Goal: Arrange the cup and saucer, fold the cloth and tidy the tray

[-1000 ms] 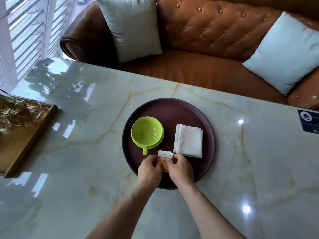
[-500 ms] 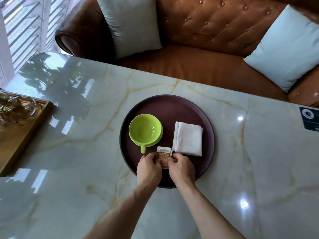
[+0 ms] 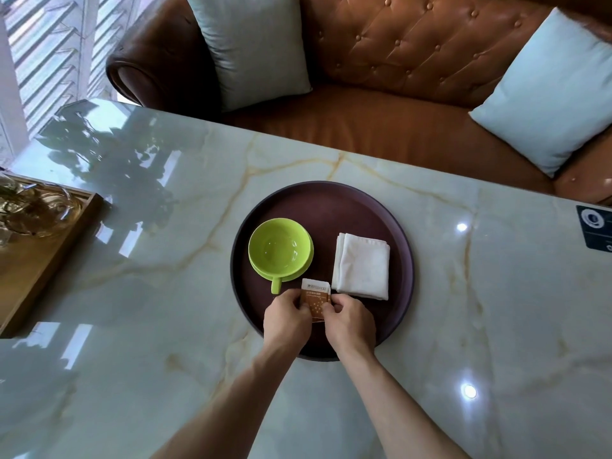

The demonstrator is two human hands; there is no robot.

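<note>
Both hands, left hand (image 3: 287,313) and right hand (image 3: 348,315), pinch the small brown paper packet (image 3: 316,299) with their fingers | over the round dark purple tray (image 3: 402,260), between green cup on saucer (image 3: 280,249) and folded white cloth (image 3: 361,266) | a hard tug may rip it or bump the cup

A marble table (image 3: 463,326) with amber veins lay under the hands. Far left of them sat a wooden tray (image 3: 43,256) holding glassware (image 3: 29,210). Beyond them stood a tufted brown leather sofa (image 3: 397,61) with one pale cushion (image 3: 251,44) up left and another (image 3: 549,94) up right. A dark sticker (image 3: 596,226) lay far right.
</note>
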